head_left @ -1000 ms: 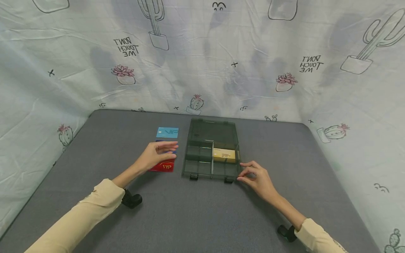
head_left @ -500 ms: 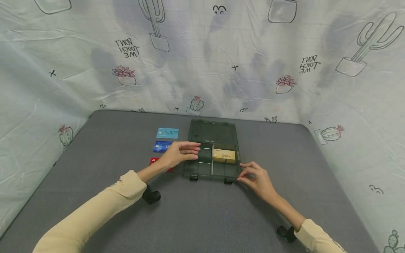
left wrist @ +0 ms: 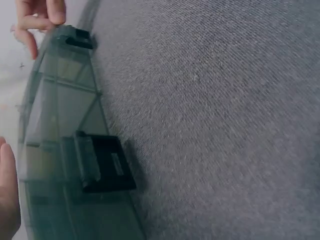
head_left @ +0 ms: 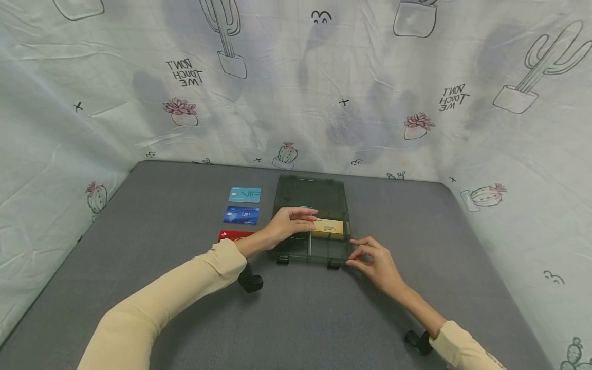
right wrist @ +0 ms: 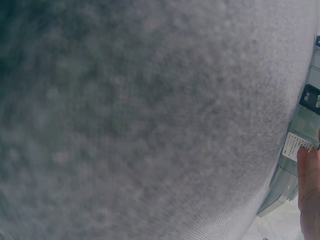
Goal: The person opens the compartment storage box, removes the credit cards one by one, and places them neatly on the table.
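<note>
My left hand is over the left half of a dark translucent divided storage box, whose lid lies open at the back. Its fingers and thumb stretch to the right, a gap between them, with the fingertips at the left edge of a gold card. That card is in the back right compartment. At the box's front right corner, my right hand pinches the edge, thumb in front and fingers along the side. A latch on the front edge shows large in the left wrist view. The left hand hides the left compartments.
Left of the box lie a light blue card and a dark blue VIP card. A red card is partly hidden under the left forearm. All rest on a grey cloth-covered table, with a patterned curtain behind.
My left hand has moved right, from over the dark blue and red cards to over the box, uncovering the dark blue card. My right hand has stayed at the box corner.
</note>
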`<state>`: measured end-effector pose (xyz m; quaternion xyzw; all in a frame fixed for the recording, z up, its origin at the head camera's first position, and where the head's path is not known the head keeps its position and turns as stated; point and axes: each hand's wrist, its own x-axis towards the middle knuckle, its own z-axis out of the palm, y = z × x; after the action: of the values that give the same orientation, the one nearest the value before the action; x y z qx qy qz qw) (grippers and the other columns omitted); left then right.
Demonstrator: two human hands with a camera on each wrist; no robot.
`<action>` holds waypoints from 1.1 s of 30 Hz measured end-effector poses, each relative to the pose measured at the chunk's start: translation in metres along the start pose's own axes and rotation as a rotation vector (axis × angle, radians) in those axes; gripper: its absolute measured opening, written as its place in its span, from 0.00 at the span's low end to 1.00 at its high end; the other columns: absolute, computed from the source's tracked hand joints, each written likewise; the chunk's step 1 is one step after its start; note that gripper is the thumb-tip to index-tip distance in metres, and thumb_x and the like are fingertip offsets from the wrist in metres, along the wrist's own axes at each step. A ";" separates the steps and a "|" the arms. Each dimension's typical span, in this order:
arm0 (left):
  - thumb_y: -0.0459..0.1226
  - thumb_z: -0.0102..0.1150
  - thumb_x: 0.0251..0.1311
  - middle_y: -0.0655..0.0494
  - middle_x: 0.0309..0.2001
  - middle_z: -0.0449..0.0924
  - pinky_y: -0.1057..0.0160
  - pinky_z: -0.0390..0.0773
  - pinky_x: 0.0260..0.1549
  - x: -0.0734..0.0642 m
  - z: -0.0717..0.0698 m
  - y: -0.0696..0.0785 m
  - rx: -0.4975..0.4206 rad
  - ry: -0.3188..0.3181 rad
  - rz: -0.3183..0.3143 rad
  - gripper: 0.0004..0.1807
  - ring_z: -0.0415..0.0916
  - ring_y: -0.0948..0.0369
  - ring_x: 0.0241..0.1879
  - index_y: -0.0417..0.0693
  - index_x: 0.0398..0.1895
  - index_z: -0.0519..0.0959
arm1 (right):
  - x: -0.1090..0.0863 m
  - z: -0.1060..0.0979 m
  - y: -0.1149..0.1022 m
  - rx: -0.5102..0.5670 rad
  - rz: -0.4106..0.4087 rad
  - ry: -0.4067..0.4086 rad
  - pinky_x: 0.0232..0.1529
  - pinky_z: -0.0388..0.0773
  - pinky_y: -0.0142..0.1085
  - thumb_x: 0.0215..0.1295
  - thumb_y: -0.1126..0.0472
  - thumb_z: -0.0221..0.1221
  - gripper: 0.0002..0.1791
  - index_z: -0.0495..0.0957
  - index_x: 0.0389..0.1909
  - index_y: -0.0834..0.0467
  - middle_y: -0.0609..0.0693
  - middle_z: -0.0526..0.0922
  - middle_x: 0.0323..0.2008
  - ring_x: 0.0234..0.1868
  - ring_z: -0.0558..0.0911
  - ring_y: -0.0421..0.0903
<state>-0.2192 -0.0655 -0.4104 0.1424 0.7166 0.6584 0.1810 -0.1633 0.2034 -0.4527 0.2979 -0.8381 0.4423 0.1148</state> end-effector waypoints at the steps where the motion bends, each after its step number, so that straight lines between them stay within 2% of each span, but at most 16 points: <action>1: 0.29 0.60 0.62 0.35 0.58 0.73 0.58 0.75 0.52 0.001 0.002 -0.001 0.010 0.006 -0.009 0.25 0.76 0.52 0.55 0.32 0.62 0.70 | 0.000 0.000 0.000 0.000 -0.001 0.000 0.30 0.82 0.36 0.44 0.74 0.71 0.11 0.81 0.25 0.58 0.61 0.79 0.41 0.39 0.82 0.57; 6: 0.29 0.61 0.61 0.38 0.58 0.74 0.60 0.76 0.51 0.008 0.011 -0.002 0.055 0.065 -0.062 0.24 0.75 0.52 0.54 0.33 0.60 0.72 | -0.001 0.001 0.001 -0.002 -0.010 0.003 0.30 0.82 0.36 0.44 0.74 0.71 0.11 0.81 0.24 0.58 0.60 0.79 0.40 0.43 0.82 0.59; 13: 0.28 0.64 0.57 0.38 0.48 0.78 0.61 0.79 0.43 0.013 0.011 -0.001 0.246 0.157 -0.070 0.19 0.77 0.53 0.44 0.33 0.53 0.78 | -0.003 0.003 0.004 -0.021 -0.024 0.008 0.30 0.82 0.37 0.44 0.74 0.71 0.11 0.81 0.24 0.57 0.59 0.79 0.39 0.45 0.81 0.59; 15: 0.28 0.65 0.56 0.40 0.46 0.79 0.61 0.78 0.42 0.013 0.009 -0.001 0.291 0.171 -0.088 0.19 0.76 0.54 0.42 0.35 0.52 0.79 | -0.004 0.004 0.004 -0.026 -0.028 0.011 0.30 0.82 0.37 0.44 0.74 0.71 0.11 0.81 0.24 0.57 0.59 0.79 0.40 0.45 0.81 0.59; 18: 0.30 0.65 0.57 0.43 0.44 0.79 0.60 0.77 0.40 0.012 0.008 0.000 0.350 0.164 -0.113 0.19 0.75 0.55 0.42 0.37 0.53 0.80 | -0.005 0.004 0.004 -0.025 -0.025 0.011 0.30 0.82 0.37 0.44 0.74 0.71 0.11 0.81 0.24 0.57 0.60 0.79 0.40 0.45 0.81 0.59; 22: 0.33 0.64 0.59 0.47 0.41 0.80 0.59 0.77 0.39 0.016 0.011 -0.001 0.438 0.122 -0.117 0.19 0.76 0.54 0.41 0.40 0.55 0.79 | -0.007 0.005 0.006 -0.027 -0.015 0.010 0.31 0.82 0.37 0.44 0.73 0.71 0.11 0.81 0.24 0.57 0.59 0.79 0.40 0.45 0.81 0.58; 26: 0.33 0.62 0.61 0.47 0.39 0.79 0.62 0.75 0.36 0.021 0.017 -0.003 0.531 0.088 -0.115 0.19 0.74 0.59 0.34 0.40 0.56 0.78 | -0.008 0.006 0.006 -0.022 -0.008 0.011 0.32 0.82 0.37 0.45 0.73 0.71 0.11 0.81 0.24 0.57 0.59 0.79 0.40 0.46 0.81 0.59; 29: 0.33 0.60 0.63 0.44 0.50 0.77 0.63 0.74 0.33 0.021 0.022 0.002 0.590 0.072 -0.134 0.19 0.73 0.58 0.32 0.40 0.57 0.77 | -0.009 0.007 0.007 -0.012 -0.003 0.007 0.32 0.82 0.37 0.45 0.73 0.71 0.10 0.81 0.24 0.57 0.59 0.79 0.40 0.47 0.80 0.60; 31: 0.33 0.58 0.64 0.42 0.59 0.72 0.61 0.75 0.38 0.023 0.025 0.005 0.630 0.057 -0.168 0.20 0.75 0.55 0.40 0.40 0.59 0.76 | -0.010 0.007 0.007 -0.005 0.001 0.005 0.32 0.82 0.37 0.45 0.74 0.70 0.10 0.81 0.25 0.57 0.60 0.79 0.40 0.47 0.80 0.60; 33: 0.35 0.59 0.64 0.43 0.67 0.65 0.57 0.76 0.46 0.027 0.025 0.005 0.665 0.033 -0.205 0.21 0.75 0.51 0.50 0.42 0.60 0.75 | -0.010 0.008 0.008 -0.001 0.002 0.005 0.32 0.82 0.36 0.45 0.73 0.70 0.10 0.81 0.25 0.57 0.60 0.79 0.40 0.47 0.80 0.60</action>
<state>-0.2320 -0.0304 -0.4094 0.1102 0.9053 0.3694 0.1785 -0.1594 0.2043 -0.4673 0.2960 -0.8383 0.4428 0.1164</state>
